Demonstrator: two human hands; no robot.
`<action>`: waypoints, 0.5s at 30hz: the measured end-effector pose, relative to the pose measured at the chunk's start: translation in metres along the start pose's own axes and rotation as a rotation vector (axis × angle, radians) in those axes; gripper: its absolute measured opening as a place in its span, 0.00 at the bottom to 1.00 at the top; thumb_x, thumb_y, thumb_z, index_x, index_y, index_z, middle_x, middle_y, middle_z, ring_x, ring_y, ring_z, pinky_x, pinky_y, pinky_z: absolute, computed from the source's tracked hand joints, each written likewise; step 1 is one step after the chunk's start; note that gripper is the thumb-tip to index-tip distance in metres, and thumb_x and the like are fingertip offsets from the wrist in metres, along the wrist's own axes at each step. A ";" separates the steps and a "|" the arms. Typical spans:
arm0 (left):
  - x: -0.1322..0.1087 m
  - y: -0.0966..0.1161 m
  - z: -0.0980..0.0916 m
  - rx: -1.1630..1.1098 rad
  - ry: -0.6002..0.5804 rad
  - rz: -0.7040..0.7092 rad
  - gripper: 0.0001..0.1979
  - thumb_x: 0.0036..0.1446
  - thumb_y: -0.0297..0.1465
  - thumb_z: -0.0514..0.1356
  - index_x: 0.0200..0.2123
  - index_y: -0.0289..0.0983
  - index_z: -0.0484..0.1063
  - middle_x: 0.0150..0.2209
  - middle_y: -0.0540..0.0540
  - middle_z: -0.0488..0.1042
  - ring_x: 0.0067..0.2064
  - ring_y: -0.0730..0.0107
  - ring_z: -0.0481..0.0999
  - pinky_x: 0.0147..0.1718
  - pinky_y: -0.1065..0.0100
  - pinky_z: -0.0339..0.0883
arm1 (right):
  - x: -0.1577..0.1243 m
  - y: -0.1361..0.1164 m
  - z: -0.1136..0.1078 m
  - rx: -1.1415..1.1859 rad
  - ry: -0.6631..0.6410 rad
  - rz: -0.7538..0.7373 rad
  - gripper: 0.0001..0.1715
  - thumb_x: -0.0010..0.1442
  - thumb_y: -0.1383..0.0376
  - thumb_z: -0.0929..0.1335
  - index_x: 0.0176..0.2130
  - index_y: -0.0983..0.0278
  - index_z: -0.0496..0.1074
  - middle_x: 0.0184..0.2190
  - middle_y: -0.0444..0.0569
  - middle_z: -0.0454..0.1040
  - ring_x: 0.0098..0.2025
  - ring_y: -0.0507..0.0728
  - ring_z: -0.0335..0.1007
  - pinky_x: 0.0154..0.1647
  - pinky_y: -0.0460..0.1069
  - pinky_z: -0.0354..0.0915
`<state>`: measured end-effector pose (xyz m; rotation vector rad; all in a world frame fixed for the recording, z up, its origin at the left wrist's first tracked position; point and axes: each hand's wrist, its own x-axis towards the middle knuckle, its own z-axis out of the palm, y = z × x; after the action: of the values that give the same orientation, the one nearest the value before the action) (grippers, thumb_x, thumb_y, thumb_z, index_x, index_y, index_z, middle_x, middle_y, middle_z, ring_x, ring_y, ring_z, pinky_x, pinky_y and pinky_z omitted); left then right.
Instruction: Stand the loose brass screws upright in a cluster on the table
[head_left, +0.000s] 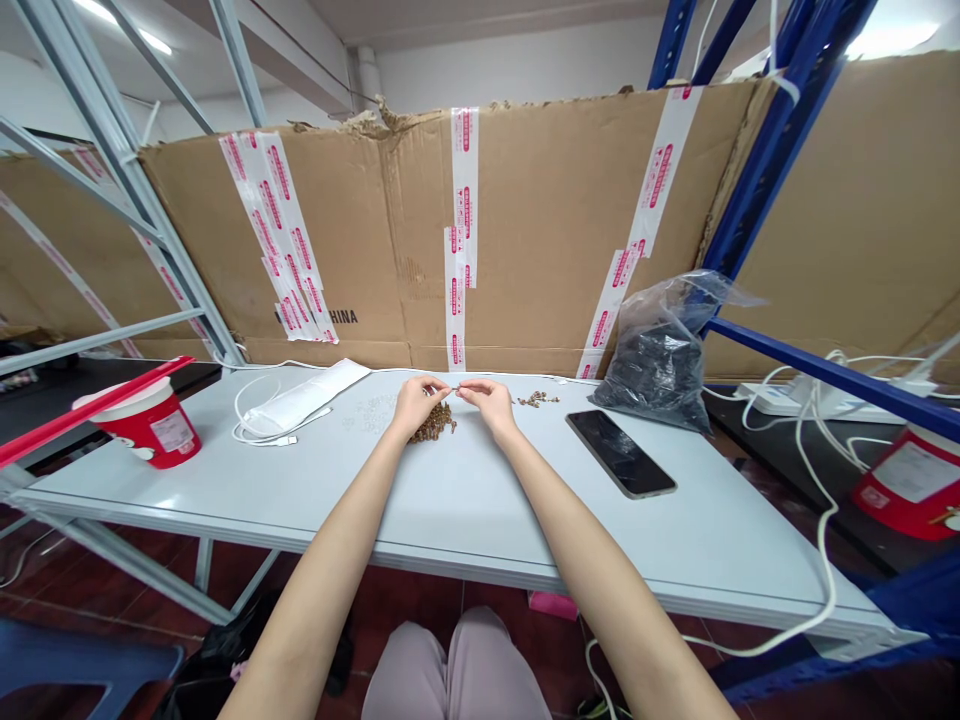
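My left hand (418,407) and my right hand (489,405) meet above the table, fingertips pinched almost together. A tiny dark piece shows between them, too small to name, and I cannot tell which hand bears it or whether each has its own. Under and beside my left hand lies a heap of small brass-coloured metal parts (433,428). To its left, many tiny clear pieces (367,414) are spread on the table. A smaller scatter of brass-coloured parts (538,399) lies just right of my right hand.
On the grey table (465,500), a black phone (621,454) and a plastic bag of dark material (651,365) lie to the right. A white packet with a cable (307,397) and a red tub (161,425) are at left. Cardboard (525,240) walls the back.
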<state>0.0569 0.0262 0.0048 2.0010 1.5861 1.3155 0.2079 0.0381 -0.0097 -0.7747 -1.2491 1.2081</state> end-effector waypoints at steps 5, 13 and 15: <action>0.001 -0.001 0.004 -0.150 -0.004 -0.026 0.12 0.44 0.39 0.61 0.26 0.35 0.75 0.29 0.46 0.76 0.30 0.69 0.69 0.33 0.69 0.61 | 0.001 -0.002 0.001 -0.047 0.031 -0.040 0.13 0.37 0.63 0.72 0.27 0.67 0.73 0.25 0.48 0.75 0.30 0.55 0.72 0.38 0.51 0.67; 0.004 -0.008 0.003 -0.256 0.053 -0.113 0.13 0.43 0.39 0.62 0.27 0.35 0.76 0.29 0.45 0.76 0.30 0.69 0.69 0.32 0.69 0.60 | 0.001 -0.005 0.000 -0.020 0.016 -0.019 0.12 0.37 0.63 0.72 0.27 0.66 0.73 0.23 0.48 0.75 0.30 0.56 0.72 0.39 0.52 0.67; 0.004 -0.008 0.004 -0.270 0.033 -0.114 0.13 0.43 0.39 0.62 0.27 0.34 0.76 0.29 0.45 0.76 0.30 0.70 0.68 0.32 0.69 0.60 | 0.000 -0.005 0.001 -0.037 0.012 -0.020 0.12 0.37 0.63 0.72 0.27 0.66 0.73 0.24 0.48 0.75 0.31 0.56 0.72 0.39 0.52 0.67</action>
<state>0.0550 0.0338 -0.0012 1.7121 1.4253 1.4382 0.2084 0.0371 -0.0050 -0.7939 -1.2693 1.1651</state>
